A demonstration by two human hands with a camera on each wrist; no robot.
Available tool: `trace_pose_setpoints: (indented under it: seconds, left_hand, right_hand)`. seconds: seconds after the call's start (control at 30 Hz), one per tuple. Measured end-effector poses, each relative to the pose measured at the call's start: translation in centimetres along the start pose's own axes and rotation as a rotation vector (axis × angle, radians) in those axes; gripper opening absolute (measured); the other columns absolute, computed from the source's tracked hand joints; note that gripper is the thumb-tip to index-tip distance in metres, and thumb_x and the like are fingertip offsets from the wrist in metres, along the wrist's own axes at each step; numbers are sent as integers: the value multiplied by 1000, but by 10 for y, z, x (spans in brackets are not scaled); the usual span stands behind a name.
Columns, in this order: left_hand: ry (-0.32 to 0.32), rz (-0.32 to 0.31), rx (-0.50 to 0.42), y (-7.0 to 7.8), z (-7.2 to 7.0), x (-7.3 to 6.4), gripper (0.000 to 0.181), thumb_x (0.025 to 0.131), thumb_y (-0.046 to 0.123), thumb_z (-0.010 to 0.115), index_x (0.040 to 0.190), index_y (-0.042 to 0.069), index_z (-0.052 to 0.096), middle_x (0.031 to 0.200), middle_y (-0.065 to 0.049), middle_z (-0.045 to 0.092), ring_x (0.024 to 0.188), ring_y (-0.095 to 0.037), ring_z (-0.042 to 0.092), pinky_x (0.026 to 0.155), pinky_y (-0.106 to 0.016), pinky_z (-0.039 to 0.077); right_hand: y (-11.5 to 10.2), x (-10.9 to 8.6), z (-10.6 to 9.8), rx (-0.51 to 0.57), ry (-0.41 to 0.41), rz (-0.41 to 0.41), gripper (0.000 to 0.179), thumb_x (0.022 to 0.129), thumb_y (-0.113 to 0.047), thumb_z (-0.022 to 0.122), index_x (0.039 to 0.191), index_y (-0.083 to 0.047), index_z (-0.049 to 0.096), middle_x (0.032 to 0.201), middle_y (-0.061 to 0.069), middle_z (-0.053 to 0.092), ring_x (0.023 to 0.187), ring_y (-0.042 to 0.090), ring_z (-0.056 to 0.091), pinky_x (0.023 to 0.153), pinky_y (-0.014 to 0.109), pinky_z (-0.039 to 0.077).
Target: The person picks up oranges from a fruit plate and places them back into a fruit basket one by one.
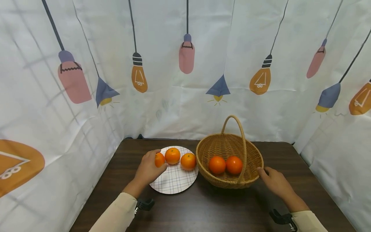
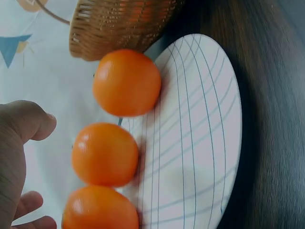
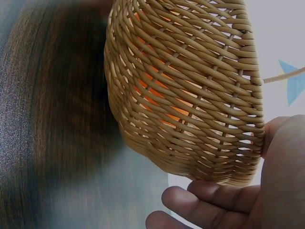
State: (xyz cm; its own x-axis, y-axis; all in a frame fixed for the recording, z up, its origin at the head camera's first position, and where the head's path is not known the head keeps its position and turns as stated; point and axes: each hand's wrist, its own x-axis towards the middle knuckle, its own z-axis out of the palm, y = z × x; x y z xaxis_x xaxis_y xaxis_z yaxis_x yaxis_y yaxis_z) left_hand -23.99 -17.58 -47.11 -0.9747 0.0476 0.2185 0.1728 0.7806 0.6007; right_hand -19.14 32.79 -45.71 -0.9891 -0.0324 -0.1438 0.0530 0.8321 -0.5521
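Observation:
On a round white plate with a grid of lines (image 1: 174,184) lie three round orange fruits. My left hand (image 1: 149,167) is at the plate's left side, thumb and fingers spread beside the leftmost fruit (image 1: 159,159), which it partly hides. The middle fruit (image 1: 172,156) and the right fruit (image 1: 188,161) lie farther along. In the left wrist view a gap shows between my thumb (image 2: 40,124) and the fruits. My right hand (image 1: 275,183) grips the right rim of a wicker basket (image 3: 190,86), fingers against its outer wall. Two redder fruits, one left (image 1: 217,165) and one right (image 1: 234,165), sit inside.
The basket's tall arched handle (image 1: 242,138) rises above its rim. Plate and basket stand close together on a dark wooden table (image 1: 200,209). A white curtain printed with lamps (image 1: 174,109) hangs behind the table and along both sides.

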Motion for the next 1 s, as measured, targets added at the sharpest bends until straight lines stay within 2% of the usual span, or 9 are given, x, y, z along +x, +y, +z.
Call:
trace_pose_setpoints:
  seconds: [0.27,0.63,1.0]
  left_hand:
    - [34,-12,44,-14,-3,3,72,84,35,81,142,4,52,143,-21,50,124,-42,49,96,-60,48]
    - [15,-74,71,-29,0,8,78,84,35,81,145,1,47,147,-25,46,127,-45,48,102,-63,44]
    - [-4,-107,96,-37,5,14,81,83,33,82,146,-2,45,144,-29,48,123,-47,52,102,-66,41]
  right_hand:
    - [1,-1,-1,4,6,2,79,108,-57,33,139,13,50,124,29,63,110,48,62,81,60,53]
    - [2,1,2,1,10,-7,79,109,-56,31,141,15,46,128,34,59,114,52,59,83,62,52]
    - [2,0,2,1,25,-12,78,108,-56,33,139,13,50,125,30,63,110,48,62,82,61,53]
